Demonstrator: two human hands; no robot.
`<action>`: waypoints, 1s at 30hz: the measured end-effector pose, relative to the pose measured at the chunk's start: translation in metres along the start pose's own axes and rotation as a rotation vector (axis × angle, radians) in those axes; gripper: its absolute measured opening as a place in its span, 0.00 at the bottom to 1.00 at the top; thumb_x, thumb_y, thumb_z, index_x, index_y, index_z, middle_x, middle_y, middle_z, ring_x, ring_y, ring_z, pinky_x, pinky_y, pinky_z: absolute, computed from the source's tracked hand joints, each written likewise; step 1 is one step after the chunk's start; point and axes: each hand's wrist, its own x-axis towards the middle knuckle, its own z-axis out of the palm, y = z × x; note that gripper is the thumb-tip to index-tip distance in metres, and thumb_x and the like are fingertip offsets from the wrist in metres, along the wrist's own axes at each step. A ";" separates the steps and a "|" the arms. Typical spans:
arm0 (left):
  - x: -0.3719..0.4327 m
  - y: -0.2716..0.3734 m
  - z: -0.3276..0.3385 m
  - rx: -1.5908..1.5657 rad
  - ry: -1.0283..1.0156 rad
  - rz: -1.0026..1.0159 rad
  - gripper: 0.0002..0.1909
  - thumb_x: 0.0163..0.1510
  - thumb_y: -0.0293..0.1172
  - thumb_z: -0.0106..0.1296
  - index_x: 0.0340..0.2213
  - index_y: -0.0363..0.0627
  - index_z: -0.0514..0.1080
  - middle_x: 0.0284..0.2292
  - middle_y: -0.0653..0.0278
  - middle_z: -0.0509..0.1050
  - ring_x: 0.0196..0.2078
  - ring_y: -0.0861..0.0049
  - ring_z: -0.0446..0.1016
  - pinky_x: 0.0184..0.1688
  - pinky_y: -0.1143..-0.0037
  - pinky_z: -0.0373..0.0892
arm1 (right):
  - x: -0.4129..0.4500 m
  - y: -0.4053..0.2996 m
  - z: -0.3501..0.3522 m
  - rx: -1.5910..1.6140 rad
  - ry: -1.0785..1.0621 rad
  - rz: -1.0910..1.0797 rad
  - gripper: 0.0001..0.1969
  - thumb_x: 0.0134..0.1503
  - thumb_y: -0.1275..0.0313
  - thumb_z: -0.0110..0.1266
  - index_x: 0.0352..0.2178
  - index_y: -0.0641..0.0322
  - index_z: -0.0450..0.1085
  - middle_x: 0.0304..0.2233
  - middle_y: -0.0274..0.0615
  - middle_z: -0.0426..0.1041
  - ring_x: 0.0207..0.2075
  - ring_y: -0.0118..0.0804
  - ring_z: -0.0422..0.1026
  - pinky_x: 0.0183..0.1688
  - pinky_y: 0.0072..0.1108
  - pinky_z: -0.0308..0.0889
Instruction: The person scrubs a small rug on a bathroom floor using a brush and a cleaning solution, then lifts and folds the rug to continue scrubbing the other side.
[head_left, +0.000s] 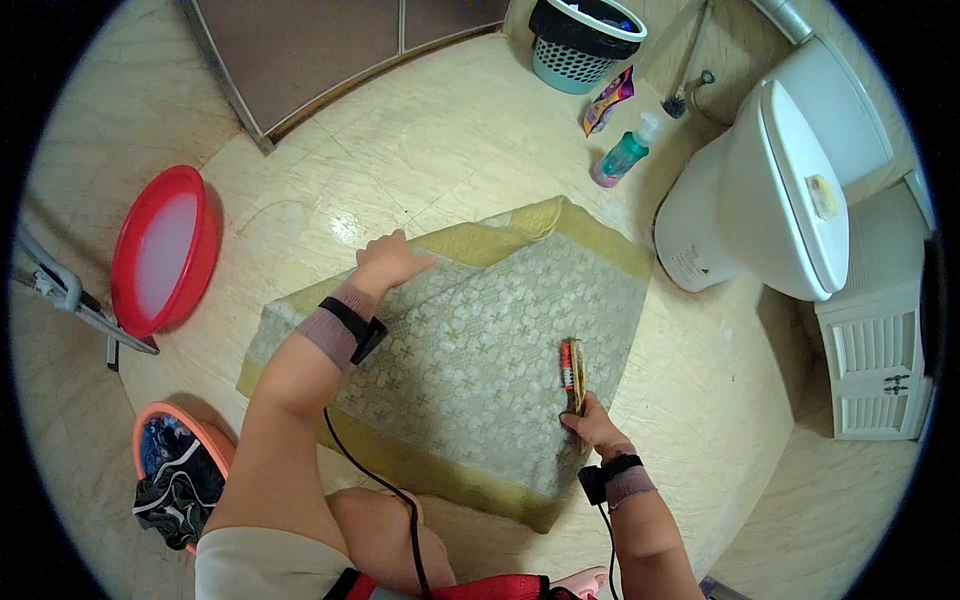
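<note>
A patterned grey-green fabric mat (465, 337) with a yellow-green border lies spread on the floor before me. Its far edge is folded over and rumpled. My left hand (391, 260) grips that far edge, thumb on the patterned side; the other fingers are partly hidden. My right hand (592, 425) holds a scrub brush (574, 367) by its near end, over the right part of the mat. Red and white bristles face left, and the brush's tan back faces right. Whether the bristles touch the fabric I cannot tell.
On the left stand a red basin (196, 247) of cloudy liquid and an orange basin (217, 442) with dark clothes. A pump bottle (622, 159), a colourful packet (609, 101), a lined waste bin (574, 67) and a toilet (712, 210) stand beyond, near a white louvred cabinet (874, 375).
</note>
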 end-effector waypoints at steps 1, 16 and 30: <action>0.001 -0.004 0.001 0.010 -0.027 0.049 0.37 0.40 0.49 0.63 0.49 0.43 0.66 0.43 0.51 0.74 0.47 0.57 0.72 0.47 0.62 0.67 | 0.001 0.001 -0.001 -0.002 0.000 -0.003 0.27 0.49 0.76 0.61 0.51 0.64 0.61 0.39 0.38 0.69 0.41 0.33 0.67 0.46 0.24 0.65; -0.078 -0.011 0.046 -0.118 0.110 0.408 0.20 0.45 0.41 0.58 0.39 0.50 0.67 0.36 0.51 0.68 0.42 0.54 0.69 0.40 0.60 0.67 | -0.001 -0.005 -0.002 -0.082 -0.004 -0.001 0.27 0.49 0.73 0.61 0.49 0.66 0.60 0.39 0.41 0.69 0.42 0.36 0.66 0.47 0.26 0.63; -0.103 -0.008 0.054 -0.375 0.183 0.502 0.09 0.44 0.22 0.50 0.29 0.49 0.66 0.31 0.57 0.67 0.34 0.53 0.70 0.36 0.63 0.67 | -0.002 -0.006 -0.001 -0.110 0.039 -0.005 0.24 0.48 0.73 0.61 0.45 0.65 0.62 0.36 0.41 0.70 0.39 0.36 0.68 0.44 0.27 0.66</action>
